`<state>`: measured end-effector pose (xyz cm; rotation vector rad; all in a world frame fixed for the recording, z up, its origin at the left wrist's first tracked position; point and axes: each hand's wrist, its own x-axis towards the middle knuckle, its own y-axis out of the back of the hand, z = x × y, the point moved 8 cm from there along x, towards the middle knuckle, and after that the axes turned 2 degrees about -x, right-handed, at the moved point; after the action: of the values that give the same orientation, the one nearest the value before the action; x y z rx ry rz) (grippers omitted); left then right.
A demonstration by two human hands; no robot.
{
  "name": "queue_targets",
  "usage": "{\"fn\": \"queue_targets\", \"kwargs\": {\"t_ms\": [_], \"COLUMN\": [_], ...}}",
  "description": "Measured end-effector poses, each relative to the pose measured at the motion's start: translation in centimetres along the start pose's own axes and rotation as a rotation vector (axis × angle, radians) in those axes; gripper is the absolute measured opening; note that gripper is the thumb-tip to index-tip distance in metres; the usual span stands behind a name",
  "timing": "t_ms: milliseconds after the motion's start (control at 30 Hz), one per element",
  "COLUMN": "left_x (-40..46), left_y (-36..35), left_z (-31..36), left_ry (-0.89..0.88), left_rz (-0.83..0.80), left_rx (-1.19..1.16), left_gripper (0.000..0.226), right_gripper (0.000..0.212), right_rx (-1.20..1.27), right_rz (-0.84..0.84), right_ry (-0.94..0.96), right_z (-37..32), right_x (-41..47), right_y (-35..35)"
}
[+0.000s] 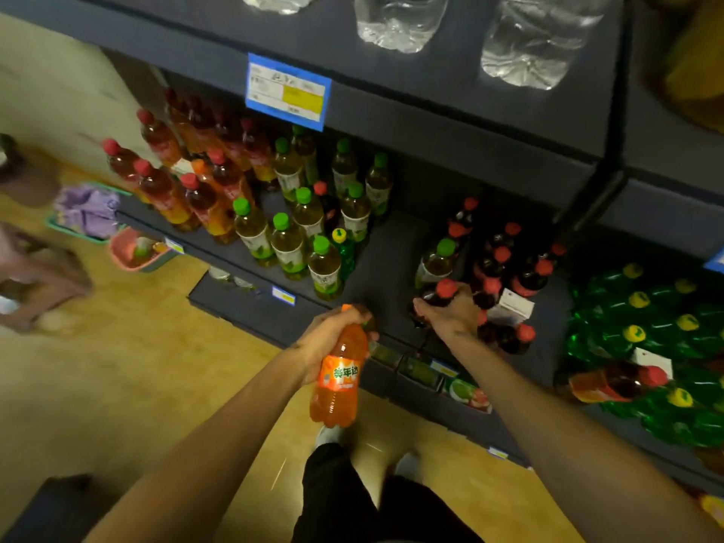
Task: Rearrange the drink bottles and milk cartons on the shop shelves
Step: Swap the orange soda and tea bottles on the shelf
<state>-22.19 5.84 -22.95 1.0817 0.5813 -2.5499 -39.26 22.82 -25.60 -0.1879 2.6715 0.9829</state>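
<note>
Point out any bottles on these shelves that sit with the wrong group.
A yellow-capped green bottle stands among the green-capped tea bottles. One green-capped tea bottle stands beside the dark red-capped bottles. A red-capped bottle lies across the green bottles.

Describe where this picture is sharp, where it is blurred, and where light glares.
Head view: the orange plastic soda bottle gripped by the left hand is sharpest; the left edge, with the pink basket, is smeared by motion blur; the clear plastic water bottles on the top shelf glare white; wide-angle distortion bends the dark shelf edge.
</note>
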Motion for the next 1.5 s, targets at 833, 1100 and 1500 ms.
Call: {"fn": "queue_targets", "kwargs": {"t_ms": [833, 1100, 1500], "left_x": [-3.0, -4.9, -8.5], "left_y": [-2.4, -7.3, -6.1], "left_z": [1.7, 1.4, 2.6], "left_ry": [-0.108, -0.115, -0.211], "left_rz": [-0.083, -0.072, -0.160], "left_rx": [-0.032, -0.075, -0.160], "left_gripper": [0.046, 0.042, 0.058], "right_gripper": [0.080, 0.100, 0.054], "right_rx": [-0.187, -0.195, 0.050], "right_rz": [0.031, -0.477, -0.511], "right_ry": [0.345, 0.857, 0.653], "right_z": [-0.3, -1.6, -7.6], "right_x": [-0.5, -10.1, -12.6], "right_y": [-1.4, -0.3, 0.5]}}
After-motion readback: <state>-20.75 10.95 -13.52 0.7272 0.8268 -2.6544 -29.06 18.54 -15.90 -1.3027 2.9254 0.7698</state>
